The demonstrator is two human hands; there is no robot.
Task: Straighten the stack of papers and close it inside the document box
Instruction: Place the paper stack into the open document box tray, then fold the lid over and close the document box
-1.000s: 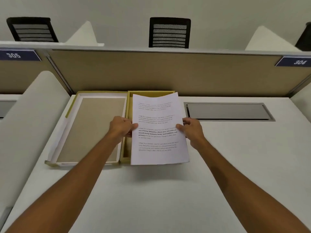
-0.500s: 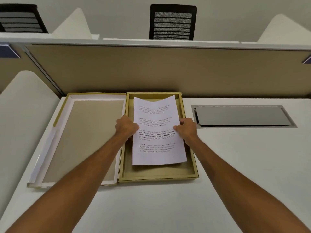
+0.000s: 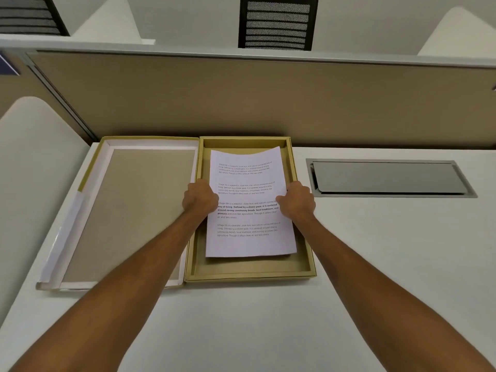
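Observation:
A stack of white printed papers (image 3: 248, 237) lies inside the tray of a yellowish document box (image 3: 252, 272), its far edge slightly curled up. The box's lid (image 3: 139, 210) lies open flat to the left, hinged to the tray, with a white-edged inner frame. My left hand (image 3: 200, 197) grips the stack's left edge and my right hand (image 3: 296, 201) grips its right edge, both about mid-height. The stack sits a little skewed in the tray, with bare tray floor showing near the front wall.
The box rests on a white desk (image 3: 375, 264) against a beige partition (image 3: 268, 103). A grey cable hatch (image 3: 386, 178) is set into the desk to the right. A white curved divider (image 3: 32, 170) stands at the left. Black chairs (image 3: 277, 22) show behind the partition.
The papers were held above the box's right edge; both hands have carried them left and down into the tray. The view has tilted down and closer.

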